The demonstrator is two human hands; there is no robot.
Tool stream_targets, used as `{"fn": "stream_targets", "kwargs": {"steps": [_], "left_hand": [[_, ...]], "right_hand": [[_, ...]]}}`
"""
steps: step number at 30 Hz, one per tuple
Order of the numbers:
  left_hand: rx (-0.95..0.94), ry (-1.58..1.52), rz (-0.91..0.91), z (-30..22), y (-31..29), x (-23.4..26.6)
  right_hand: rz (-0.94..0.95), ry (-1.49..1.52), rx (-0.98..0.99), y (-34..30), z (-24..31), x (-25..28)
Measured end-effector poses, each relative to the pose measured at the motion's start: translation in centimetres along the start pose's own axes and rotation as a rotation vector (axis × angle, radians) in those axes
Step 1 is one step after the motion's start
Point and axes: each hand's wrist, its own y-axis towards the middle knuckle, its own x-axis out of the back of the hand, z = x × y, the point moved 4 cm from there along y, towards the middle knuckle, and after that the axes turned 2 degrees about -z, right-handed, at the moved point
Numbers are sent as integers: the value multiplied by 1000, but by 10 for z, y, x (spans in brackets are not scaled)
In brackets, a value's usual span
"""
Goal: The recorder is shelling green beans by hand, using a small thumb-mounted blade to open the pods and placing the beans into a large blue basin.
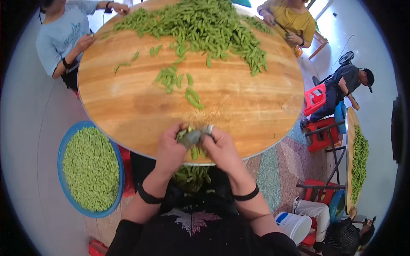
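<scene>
Over the near edge of a round wooden table (pixel 141 123), my left hand (pixel 167 147) and my right hand (pixel 223 149) come together, fingers closed. A green bean pod (pixel 189 129) is pinched between them, mostly hidden by the fingers. Dark grey covers (pixel 192 137) sit on the thumb tips, and a whitish band shows on a right finger. Just beneath my hands a few pods (pixel 195 152) lie at the table's rim. Farther in are two loose pods (pixel 194 98) and a small cluster (pixel 167 79). Below the edge, more green pods or hulls (pixel 191 175) are gathered at my lap.
A large heap of pods (pixel 205 25) covers the table's far side. On my left stands a blue basin (pixel 61 170) full of shelled beans. Two people sit across the table. To the right are a white bucket (pixel 294 228), red stools (pixel 322 132) and another table (pixel 351 158) with people beside it.
</scene>
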Motion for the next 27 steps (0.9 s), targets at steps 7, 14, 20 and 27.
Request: {"fn": "stream_targets", "kwargs": {"steps": [7,14,20,27], "left_hand": [[162,-513,67,11,6,8],[227,-409,171,10,2,5],[80,-68,227,9,-3,9],[389,-730,229,15,-1,3]], "right_hand": [[-143,-477,382,35,21,12],[-197,-1128,208,62,26,5],[-136,-331,212,38,12,17],[299,328,-199,-1,13,-2]]}}
